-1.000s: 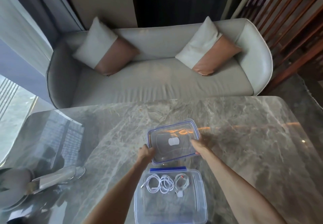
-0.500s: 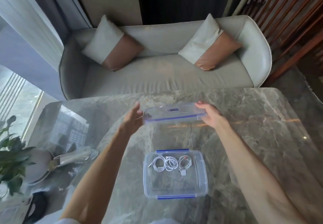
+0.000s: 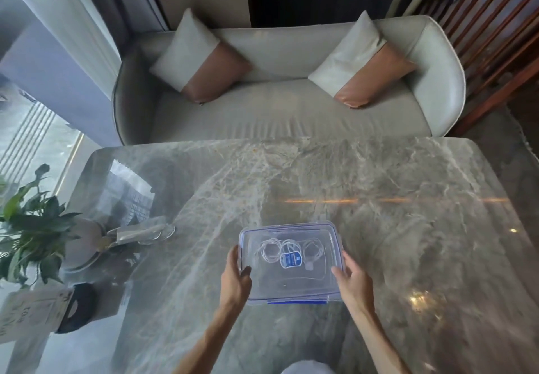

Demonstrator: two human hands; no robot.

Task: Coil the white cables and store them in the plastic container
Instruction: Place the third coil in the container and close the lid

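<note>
A clear plastic container (image 3: 294,295) with blue clips stands on the marble table near its front edge. Its clear lid (image 3: 250,235), with a blue and white label, lies over the top. Through the lid I see the coiled white cables (image 3: 271,251) in the far half of the box. My left hand (image 3: 234,279) grips the lid's left edge, thumb on top. My right hand (image 3: 351,281) grips the right edge the same way.
The marble table (image 3: 408,242) stretches wide to the right and behind the box. A potted plant (image 3: 32,227) and a glass dish (image 3: 143,233) sit at the left edge. A grey sofa (image 3: 291,117) with two cushions stands behind the table.
The lid was held up in the air behind the box; both hands have brought it down and toward me onto the container.
</note>
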